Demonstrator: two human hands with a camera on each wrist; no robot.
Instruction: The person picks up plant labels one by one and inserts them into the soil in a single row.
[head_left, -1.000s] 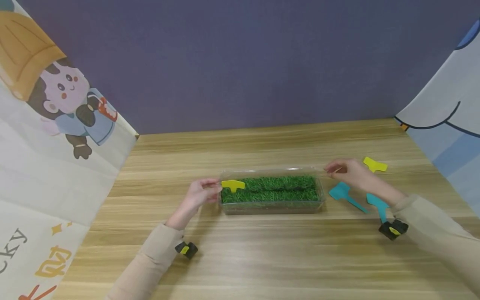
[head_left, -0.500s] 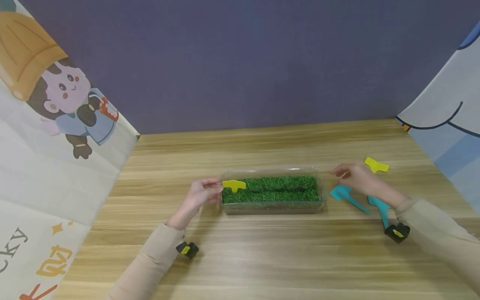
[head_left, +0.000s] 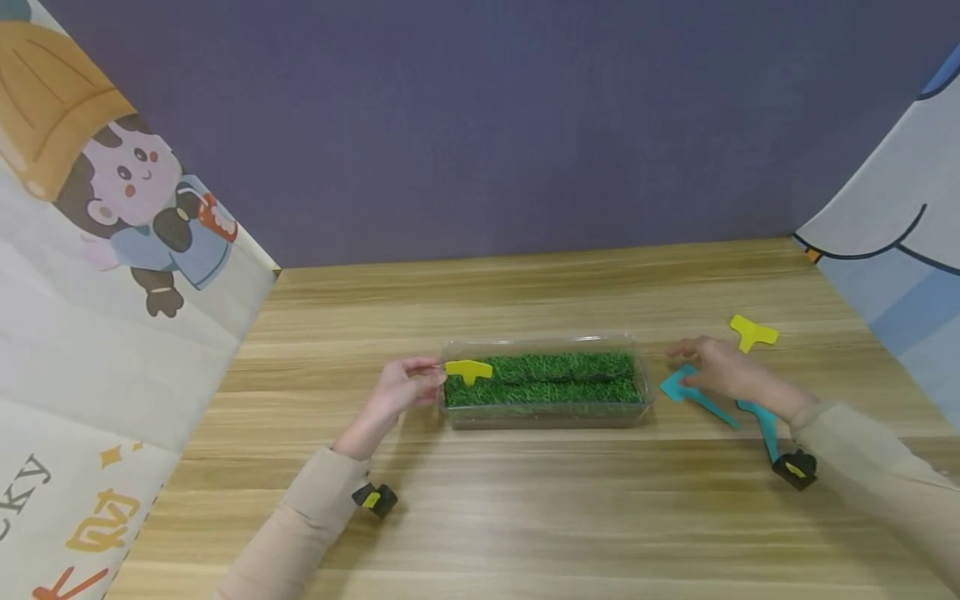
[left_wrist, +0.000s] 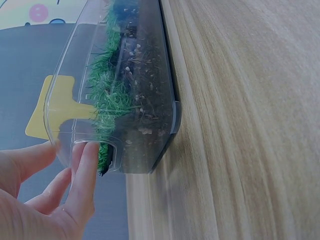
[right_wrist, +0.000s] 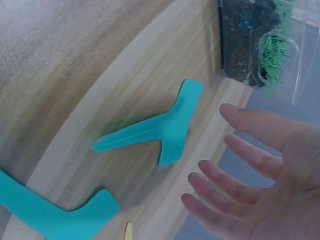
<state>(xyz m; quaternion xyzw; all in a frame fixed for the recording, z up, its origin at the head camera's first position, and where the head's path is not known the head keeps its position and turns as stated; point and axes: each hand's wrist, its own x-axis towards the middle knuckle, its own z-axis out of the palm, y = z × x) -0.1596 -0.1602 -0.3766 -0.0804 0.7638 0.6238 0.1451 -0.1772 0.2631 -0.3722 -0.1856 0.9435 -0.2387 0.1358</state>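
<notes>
A long clear plastic planter box (head_left: pixel 547 417) with dark soil and two strips of green artificial grass (head_left: pixel 555 392) stands on the table. A yellow T-shaped plant label (head_left: pixel 469 371) is stuck upright in its left end. My left hand (head_left: pixel 405 386) holds the box by its left end wall, thumb and fingertips at the notch and rim in the left wrist view (left_wrist: pixel 60 195). Right of the box, my right hand (head_left: pixel 720 367) hovers palm down over a teal plant label (right_wrist: pixel 170 125), fingers spread and holding nothing, its thumb nearest the box.
A second teal label (head_left: pixel 763 425) lies partly beneath my right wrist. Behind the right hand lies another yellow label (head_left: pixel 752 332). A dark blue partition (head_left: pixel 525 133) closes off the back of the wooden table (head_left: pixel 525 517), with printed cloths at both sides.
My right hand has drawn away from the box, slightly right and down, and now overlaps the nearer teal label. The left hand and the box stay put.
</notes>
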